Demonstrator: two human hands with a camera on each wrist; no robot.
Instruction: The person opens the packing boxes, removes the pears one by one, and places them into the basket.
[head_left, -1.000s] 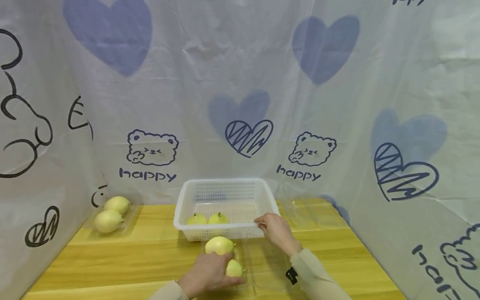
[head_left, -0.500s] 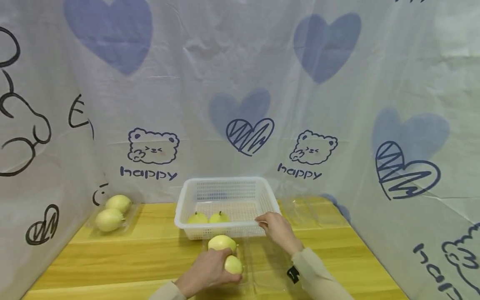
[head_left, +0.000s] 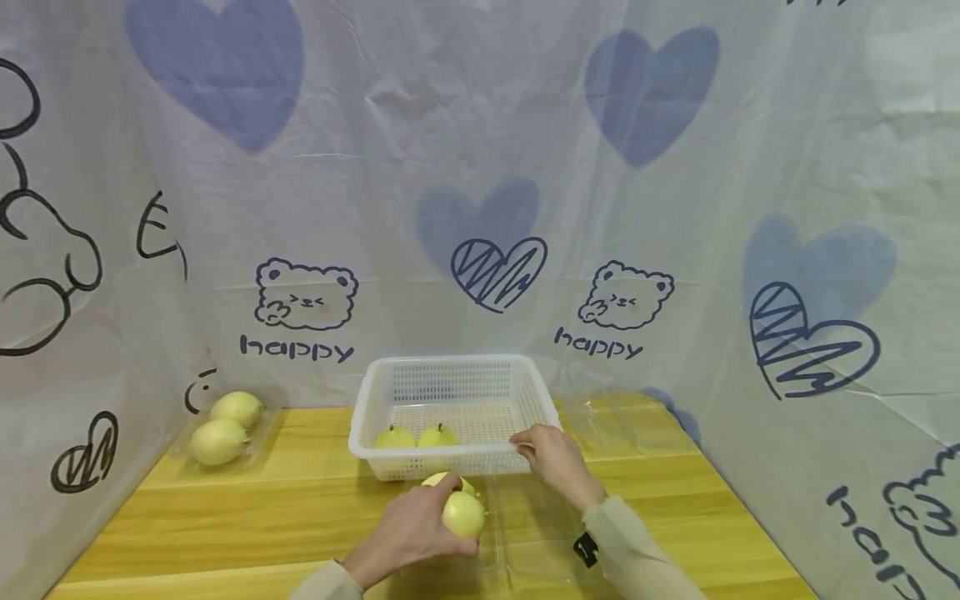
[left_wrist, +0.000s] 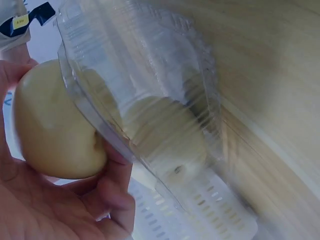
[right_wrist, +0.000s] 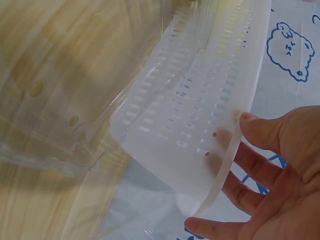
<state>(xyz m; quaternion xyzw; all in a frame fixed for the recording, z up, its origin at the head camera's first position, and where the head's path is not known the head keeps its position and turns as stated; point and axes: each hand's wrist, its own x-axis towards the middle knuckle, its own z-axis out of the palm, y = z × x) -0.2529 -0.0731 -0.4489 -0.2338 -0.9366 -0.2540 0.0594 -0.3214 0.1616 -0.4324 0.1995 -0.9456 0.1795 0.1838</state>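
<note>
Near the front of the table my left hand (head_left: pixel 412 527) grips a yellow-green pear (head_left: pixel 463 515), fingers curled round it. In the left wrist view this pear sits at the edge of a clear plastic clamshell box (left_wrist: pixel 140 55). A second pear (left_wrist: pixel 162 132) lies inside that box. My right hand (head_left: pixel 557 468) holds the front rim of a white perforated basket (head_left: pixel 480 451) near its right corner, thumb on one side and fingers on the other, as the right wrist view shows. Two pears (head_left: pixel 438 436) rest in the basket's front left part.
At the back left, two more pears (head_left: pixel 217 442) lie in a clear plastic box. Another clear plastic box (head_left: pixel 600 423) stands at the back right. The clamshell's transparent lid (head_left: pixel 534 533) lies spread on the wooden table (head_left: pixel 300 533) below my right forearm. Printed curtains enclose the table.
My left hand has closed round the nearer pear in the clamshell and drawn it slightly up and left, now overlapping the farther pear. My right hand has stayed on the basket rim.
</note>
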